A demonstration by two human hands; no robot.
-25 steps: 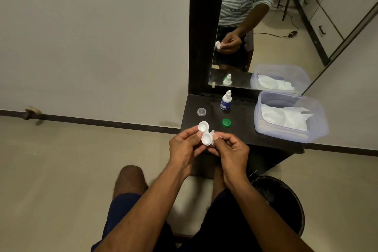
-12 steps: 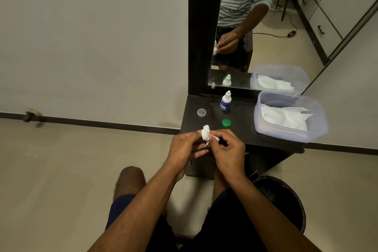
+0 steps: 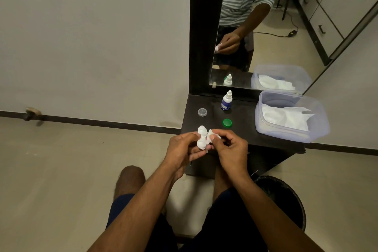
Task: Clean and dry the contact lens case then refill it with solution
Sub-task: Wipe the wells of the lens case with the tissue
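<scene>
Two hands, left and right, share one white lens case and one tissue scrap. Beyond them the tabletop carries one solution bottle, two loose caps, one clear and one green, and one plastic tub of tissues.

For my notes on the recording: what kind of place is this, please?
Probably a room at home, at a small dressing unit: a tall mirror above a dark shelf, drawers reflected behind, a bin on the tiled floor.
</scene>
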